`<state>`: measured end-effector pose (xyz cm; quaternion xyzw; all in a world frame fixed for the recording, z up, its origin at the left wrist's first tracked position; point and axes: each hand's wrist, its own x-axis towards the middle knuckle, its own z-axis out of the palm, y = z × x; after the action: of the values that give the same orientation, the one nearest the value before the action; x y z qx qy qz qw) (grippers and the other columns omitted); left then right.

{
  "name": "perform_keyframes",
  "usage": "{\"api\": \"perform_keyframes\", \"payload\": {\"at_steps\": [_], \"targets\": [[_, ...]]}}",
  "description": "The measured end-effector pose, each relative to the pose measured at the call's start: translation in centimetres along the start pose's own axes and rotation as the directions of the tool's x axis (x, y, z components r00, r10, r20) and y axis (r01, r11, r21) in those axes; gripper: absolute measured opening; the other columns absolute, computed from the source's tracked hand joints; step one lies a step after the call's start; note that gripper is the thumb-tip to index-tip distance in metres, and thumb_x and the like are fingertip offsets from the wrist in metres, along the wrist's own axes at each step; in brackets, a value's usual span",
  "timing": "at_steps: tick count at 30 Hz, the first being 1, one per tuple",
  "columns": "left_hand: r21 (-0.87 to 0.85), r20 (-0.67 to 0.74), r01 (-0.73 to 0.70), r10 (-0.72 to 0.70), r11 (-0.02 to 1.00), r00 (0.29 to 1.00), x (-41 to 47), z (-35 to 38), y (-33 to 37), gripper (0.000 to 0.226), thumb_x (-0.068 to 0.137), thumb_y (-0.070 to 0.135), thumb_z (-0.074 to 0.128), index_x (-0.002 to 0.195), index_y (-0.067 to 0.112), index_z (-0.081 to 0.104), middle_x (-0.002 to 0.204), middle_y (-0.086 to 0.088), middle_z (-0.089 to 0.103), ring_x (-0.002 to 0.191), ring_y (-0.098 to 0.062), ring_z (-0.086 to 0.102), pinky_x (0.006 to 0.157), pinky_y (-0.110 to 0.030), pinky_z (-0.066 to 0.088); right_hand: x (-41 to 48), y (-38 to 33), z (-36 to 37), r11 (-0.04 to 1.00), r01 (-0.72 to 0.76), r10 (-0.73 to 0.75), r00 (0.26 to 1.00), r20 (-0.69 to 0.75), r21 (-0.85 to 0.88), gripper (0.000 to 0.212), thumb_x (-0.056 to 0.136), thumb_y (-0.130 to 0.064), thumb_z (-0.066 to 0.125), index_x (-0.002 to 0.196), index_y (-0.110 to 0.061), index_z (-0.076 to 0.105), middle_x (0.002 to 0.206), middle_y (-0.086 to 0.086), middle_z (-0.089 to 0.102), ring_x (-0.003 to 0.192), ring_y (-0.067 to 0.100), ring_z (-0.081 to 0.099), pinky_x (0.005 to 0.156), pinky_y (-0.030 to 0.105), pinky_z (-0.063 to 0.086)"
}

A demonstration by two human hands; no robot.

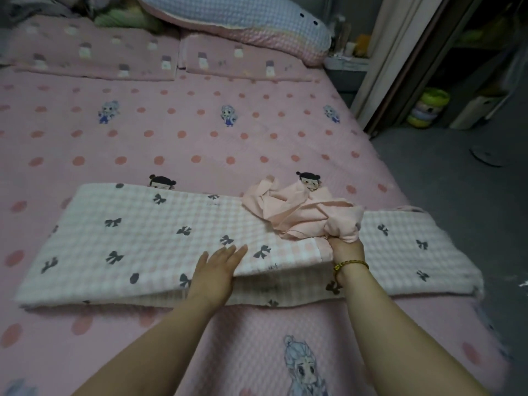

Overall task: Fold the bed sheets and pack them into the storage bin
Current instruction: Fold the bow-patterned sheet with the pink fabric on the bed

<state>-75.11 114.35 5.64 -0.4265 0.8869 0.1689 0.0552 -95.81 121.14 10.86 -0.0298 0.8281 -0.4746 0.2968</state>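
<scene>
Pink bed (200, 144): left hand (217, 270) flat on checked sheet (114, 238) (right hand (347, 247) fisted)

The right hand's fingers (341, 237) are buried in the crumpled pink cloth (300, 212); shelf items (428, 110) are blurred.

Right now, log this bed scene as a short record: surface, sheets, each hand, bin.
surface: pink polka-dot bed cover
folded sheet: checked sheet with bows, lying as a long flat strip across the bed
loose cloth: plain pink cloth, bunched on top of the checked sheet
left hand: open, palm flat on the checked sheet
right hand: closed on the plain pink cloth
wrist: beaded bracelet on the right
storage bin: not in view
</scene>
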Motion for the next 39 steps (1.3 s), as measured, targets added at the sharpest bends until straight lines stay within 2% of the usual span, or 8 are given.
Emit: {"api": "perform_keyframes", "payload": {"at_steps": [5, 9, 14, 19, 26, 32, 36, 39], "targets": [[-0.044, 0.028, 0.012, -0.011, 0.999, 1.0, 0.7, 1.4, 2.8, 0.07, 0.093, 0.002, 0.037, 0.148, 0.031, 0.004, 0.156, 0.003, 0.014, 0.143, -0.012, 0.013, 0.114, -0.032, 0.008, 1.1, 1.0, -3.3, 0.997, 0.076, -0.076, 0.995, 0.066, -0.005, 0.033, 0.089, 0.002, 0.049, 0.122, 0.004, 0.05, 0.113, 0.018, 0.057, 0.088, 0.016, 0.047, 0.044, 0.009, 0.04], [-0.034, 0.04, 0.005, -0.004, 0.999, 0.999, 0.9, 1.9, 4.7, 0.07, 0.092, 0.001, 0.036, 0.148, 0.031, 0.007, 0.156, 0.003, 0.015, 0.143, -0.013, 0.014, 0.114, -0.032, 0.01, 2.4, 1.7, -4.9, 0.996, 0.093, -0.093, 0.993, 0.066, 0.007, 0.032, 0.09, 0.002, 0.048, 0.122, 0.004, 0.051, 0.122, 0.022, 0.056, 0.09, 0.018, 0.047, 0.042, 0.016, 0.035], [-0.012, -0.052, 0.025, -0.026, 1.0, 0.998, 2.7, 1.7, 8.1, 0.068, 0.092, 0.0, 0.036, 0.147, 0.03, 0.011, 0.154, 0.002, 0.02, 0.142, -0.014, 0.018, 0.113, -0.033, 0.014, 5.4, 1.1, -7.1, 0.987, 0.149, -0.155, 0.982, 0.111, 0.057, 0.031, 0.09, 0.003, 0.047, 0.12, 0.004, 0.051, 0.11, 0.014, 0.058, 0.097, 0.019, 0.053, 0.063, 0.016, 0.036], [-0.057, -0.126, 0.003, -0.01, 0.998, 0.992, 6.3, 3.4, 19.1, 0.066, 0.092, 0.001, 0.037, 0.147, 0.029, 0.013, 0.154, 0.002, 0.021, 0.141, -0.014, 0.019, 0.113, -0.032, 0.013, 13.6, 0.0, -16.0, 0.971, 0.234, -0.238, 0.966, 0.104, 0.051, 0.033, 0.091, 0.001, 0.048, 0.123, 0.0, 0.05, 0.115, 0.014, 0.056, 0.109, 0.024, 0.053, 0.059, 0.011, 0.037], [-0.072, -0.042, -0.084, 0.081, 0.994, 0.996, 12.2, 7.3, 36.6, 0.064, 0.094, 0.004, 0.034, 0.148, 0.031, 0.01, 0.155, 0.003, 0.017, 0.142, -0.012, 0.017, 0.114, -0.031, 0.011, 25.3, 0.8, -31.0, 0.988, 0.142, -0.145, 0.988, 0.046, 0.064, 0.033, 0.087, 0.002, 0.054, 0.12, 0.004, 0.053, 0.122, 0.02, 0.056, 0.097, 0.022, 0.054, 0.079, 0.028, 0.042], [-0.007, 0.059, -0.15, 0.15, 0.989, 0.987, 14.7, 9.6, 39.9, 0.061, 0.096, 0.01, 0.032, 0.147, 0.033, 0.009, 0.156, 0.005, 0.014, 0.141, -0.01, 0.017, 0.113, -0.026, 0.012, 29.4, 3.1, -33.3, 0.986, 0.099, -0.108, 0.992, 0.061, 0.133, 0.038, 0.086, 0.003, 0.057, 0.123, 0.001, 0.052, 0.124, 0.018, 0.056, 0.107, 0.026, 0.055, 0.086, 0.028, 0.048], [-0.067, 0.007, -0.217, 0.218, 0.974, 0.976, 16.5, 10.3, 41.2, 0.058, 0.084, 0.01, 0.031, 0.14, 0.023, 0.038, 0.146, -0.007, 0.039, 0.132, -0.022, 0.041, 0.108, -0.035, 0.028, 31.4, 3.0, -34.1, 0.985, 0.091, -0.098, 0.994, 0.044, 0.147, 0.035, 0.086, 0.002, 0.056, 0.121, 0.001, 0.054, 0.123, 0.019, 0.057, 0.098, 0.019, 0.053, 0.087, 0.029, 0.043], [-0.149, -0.044, -0.314, 0.311, 0.938, 0.95, 18.1, 11.0, 43.5, 0.059, 0.066, -0.009, 0.057, 0.121, 0.012, 0.062, 0.12, -0.017, 0.062, 0.105, -0.034, 0.063, 0.089, -0.046, 0.047, 34.0, 2.9, -36.8, 0.989, 0.051, -0.048, 0.999, -0.026, 0.139, 0.033, 0.086, -0.001, 0.056, 0.119, 0.003, 0.055, 0.12, 0.018, 0.058, 0.094, 0.016, 0.052, 0.078, 0.024, 0.04]]}}
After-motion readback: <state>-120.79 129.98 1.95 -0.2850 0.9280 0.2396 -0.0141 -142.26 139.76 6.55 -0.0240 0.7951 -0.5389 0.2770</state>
